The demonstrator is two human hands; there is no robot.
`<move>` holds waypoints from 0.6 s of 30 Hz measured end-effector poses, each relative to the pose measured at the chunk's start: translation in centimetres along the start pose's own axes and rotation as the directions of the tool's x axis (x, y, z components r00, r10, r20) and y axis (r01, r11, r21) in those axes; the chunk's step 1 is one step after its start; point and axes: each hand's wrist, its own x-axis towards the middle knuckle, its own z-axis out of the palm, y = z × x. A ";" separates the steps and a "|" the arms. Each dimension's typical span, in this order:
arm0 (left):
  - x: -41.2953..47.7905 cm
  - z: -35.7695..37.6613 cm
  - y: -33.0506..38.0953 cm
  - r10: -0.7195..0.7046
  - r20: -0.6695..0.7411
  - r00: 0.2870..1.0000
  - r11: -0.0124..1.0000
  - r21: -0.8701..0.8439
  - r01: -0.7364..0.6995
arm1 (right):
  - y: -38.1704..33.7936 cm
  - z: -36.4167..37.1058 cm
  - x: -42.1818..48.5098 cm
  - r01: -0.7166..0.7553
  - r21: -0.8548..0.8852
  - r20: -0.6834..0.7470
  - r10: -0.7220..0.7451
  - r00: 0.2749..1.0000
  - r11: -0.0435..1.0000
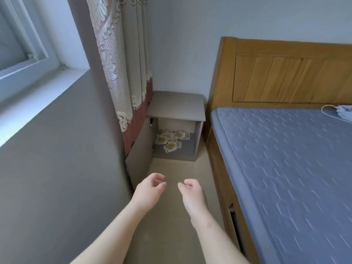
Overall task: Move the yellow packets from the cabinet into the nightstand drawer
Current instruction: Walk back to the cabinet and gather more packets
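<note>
Pretty much the approach step, I'd say: left hand and right hand are both empty, fingers loosely curled, out over the floor well short of the nightstand. The packets sit piled in the cabinet, door open. Next up is probably getting close, grabbing a bunch, and pulling out the drawer, which looks closed.

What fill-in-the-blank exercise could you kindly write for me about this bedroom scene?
1. The yellow packets lie inside the nightstand, whose door stands ____.
2. The left hand and the right hand both hold ____.
3. The mattress beside the nightstand is ____ in colour.

Missing words: open; nothing; blue.
</note>
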 end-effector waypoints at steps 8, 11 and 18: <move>16.3 0.5 5.2 0.001 0.065 0.998 0.997 0.082 -0.006 | -5.4 0.7 14.8 -0.066 0.037 -0.046 0.068 0.997 0.997; 22.4 1.5 6.9 0.001 0.040 0.999 0.997 0.072 -0.004 | -7.6 0.1 21.3 -0.044 0.002 -0.023 0.044 0.999 0.999; 35.6 4.2 11.1 -0.093 -0.012 0.996 0.996 0.013 0.093 | -12.5 -2.0 36.1 -0.022 -0.129 0.036 0.027 0.999 0.991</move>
